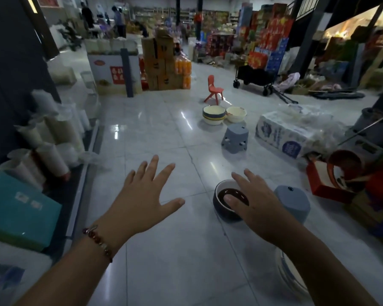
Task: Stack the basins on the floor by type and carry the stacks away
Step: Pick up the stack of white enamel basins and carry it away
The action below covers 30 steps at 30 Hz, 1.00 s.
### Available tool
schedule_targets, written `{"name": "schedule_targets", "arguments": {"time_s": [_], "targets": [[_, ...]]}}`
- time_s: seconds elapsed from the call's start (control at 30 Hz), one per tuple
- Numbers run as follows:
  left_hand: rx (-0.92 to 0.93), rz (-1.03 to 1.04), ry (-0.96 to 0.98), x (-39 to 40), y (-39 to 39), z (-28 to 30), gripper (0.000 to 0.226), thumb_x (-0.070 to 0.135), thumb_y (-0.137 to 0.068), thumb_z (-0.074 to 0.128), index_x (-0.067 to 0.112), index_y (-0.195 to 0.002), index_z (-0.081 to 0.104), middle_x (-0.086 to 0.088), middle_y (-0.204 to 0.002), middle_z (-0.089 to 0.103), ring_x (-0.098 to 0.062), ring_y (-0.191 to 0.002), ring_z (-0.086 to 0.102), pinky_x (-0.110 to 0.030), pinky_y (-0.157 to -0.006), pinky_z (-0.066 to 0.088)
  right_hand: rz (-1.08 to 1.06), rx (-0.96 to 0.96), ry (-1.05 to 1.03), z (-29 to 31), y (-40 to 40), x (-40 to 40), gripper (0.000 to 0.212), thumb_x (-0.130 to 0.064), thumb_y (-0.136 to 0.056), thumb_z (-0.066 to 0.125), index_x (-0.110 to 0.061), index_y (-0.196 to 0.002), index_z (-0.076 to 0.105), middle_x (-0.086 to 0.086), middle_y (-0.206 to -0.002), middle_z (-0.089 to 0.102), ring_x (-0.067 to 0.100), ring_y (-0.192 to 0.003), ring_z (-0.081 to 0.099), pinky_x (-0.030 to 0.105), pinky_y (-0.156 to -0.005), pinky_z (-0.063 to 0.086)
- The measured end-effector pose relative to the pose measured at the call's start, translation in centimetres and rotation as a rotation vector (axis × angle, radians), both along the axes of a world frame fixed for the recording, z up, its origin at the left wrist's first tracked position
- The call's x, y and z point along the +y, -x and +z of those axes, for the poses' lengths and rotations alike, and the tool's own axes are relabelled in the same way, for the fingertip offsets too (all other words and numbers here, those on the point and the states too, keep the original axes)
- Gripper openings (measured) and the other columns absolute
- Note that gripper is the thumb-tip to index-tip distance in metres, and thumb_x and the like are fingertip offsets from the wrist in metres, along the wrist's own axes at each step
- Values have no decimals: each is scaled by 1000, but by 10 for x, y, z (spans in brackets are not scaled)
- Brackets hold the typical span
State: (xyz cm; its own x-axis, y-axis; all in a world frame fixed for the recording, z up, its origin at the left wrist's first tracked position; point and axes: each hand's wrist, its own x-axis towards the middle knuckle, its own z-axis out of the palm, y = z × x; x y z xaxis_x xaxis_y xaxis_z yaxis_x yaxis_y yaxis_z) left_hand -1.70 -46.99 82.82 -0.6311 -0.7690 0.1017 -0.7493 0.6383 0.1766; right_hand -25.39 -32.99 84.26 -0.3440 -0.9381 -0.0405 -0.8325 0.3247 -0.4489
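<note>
Both hands reach forward over the glossy white tiled floor [164, 272] with fingers spread apart, gripping nothing: left hand [142, 204], right hand [259, 208]. A dark round basin [221, 208] sits on the floor under the right hand; whether they touch is unclear. Farther off, a stack of cream basins with blue-yellow rims [214, 115] stands just beside a single cream basin [236, 114], behind a grey plastic step stool [234, 138].

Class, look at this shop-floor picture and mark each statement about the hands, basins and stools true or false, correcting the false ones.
1. The left hand grips a basin. False: it is spread open, holding nothing.
2. The right hand reaches over the dark basin. True.
3. The cream basins sit near the red chair. True.
4. The grey stool lies tipped on its side. False: it stands upright.
5. The left wrist wears a beaded bracelet. True.
</note>
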Motion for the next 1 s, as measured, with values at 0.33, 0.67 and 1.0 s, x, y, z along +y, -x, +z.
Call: {"name": "schedule_targets", "arguments": {"time_s": [0.33, 0.67, 1.0], "targets": [[35, -62, -4, -198, 110, 16, 92, 85, -80, 24, 40, -156, -4, -2, -165, -15, -25, -153, -3, -44, -122, 8, -156, -103, 38, 8, 89, -169, 71, -59, -95, 46, -40, -155, 13, -4, -166, 0, 20, -152, -5, 43, -121, 8], [-55, -69, 34, -390, 278, 9, 100, 89, -74, 25, 40, -155, -8, -5, -166, -13, -28, -153, 0, -45, -122, 10, -152, -79, 34, -7, 244, -371, 79, -63, -92, 47, -35, -156, 11, 0, -166, 0, 25, -152, -3, 45, -122, 8], [-84, -31, 33, -564, 376, 13, 100, 88, -74, 20, 38, -156, -7, -7, -165, -13, -29, -153, -1, -46, -122, 8, -13, 61, -66, 6, 359, -560, 78, -65, -93, 45, -34, -157, 10, 3, -166, -1, 27, -152, -3, 46, -122, 7]]}}
